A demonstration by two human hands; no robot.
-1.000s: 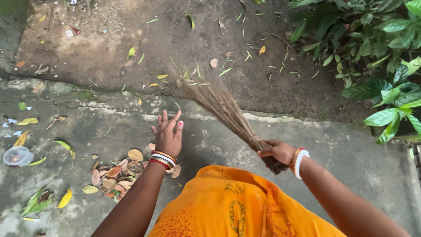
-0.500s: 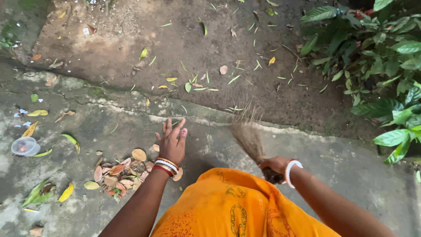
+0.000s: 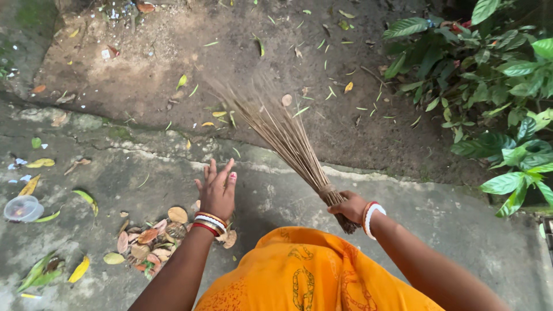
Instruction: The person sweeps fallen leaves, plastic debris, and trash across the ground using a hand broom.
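On the cracked concrete path [image 3: 299, 190] beside a patch of bare soil, the right hand [image 3: 348, 207] had its grip closed around the bound handle end of a stick broom [image 3: 282, 135], whose bristles fanned up and to the left over the soil and its scattered green leaves. The left hand [image 3: 218, 190] was held open, fingers spread, above the concrete and holding nothing. Just below its bangled wrist lay a heap of dry brown leaves [image 3: 152, 239]. A clear plastic cup [image 3: 23, 208] lay well apart at the far left, and leafy green plants [image 3: 495, 98] stood at the right.
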